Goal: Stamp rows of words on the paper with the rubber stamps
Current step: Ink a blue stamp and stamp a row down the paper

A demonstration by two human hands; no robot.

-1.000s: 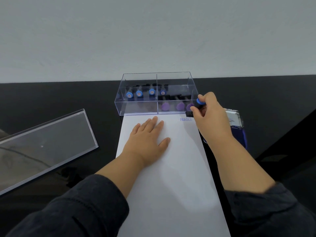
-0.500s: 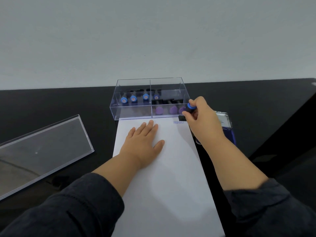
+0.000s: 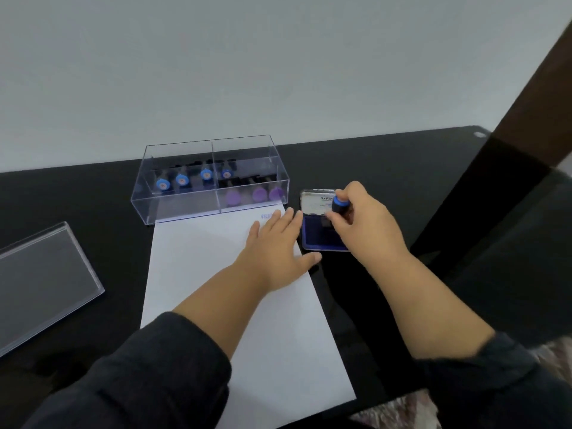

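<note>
Pinching a stamp point(image 3: 339, 205) over the ink pad point(image 3: 322, 233) at centre right, right hand point(image 3: 365, 226) hides its base, left hand point(image 3: 275, 249) flat on paper point(image 3: 216, 274), covering a blue print point(image 3: 268, 216).

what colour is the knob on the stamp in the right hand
Blue, on a dark body: the stamp gripped by the right hand, head view.

stamped word point(image 3: 270, 216) half hidden by left hand point(image 3: 276, 243)
</note>
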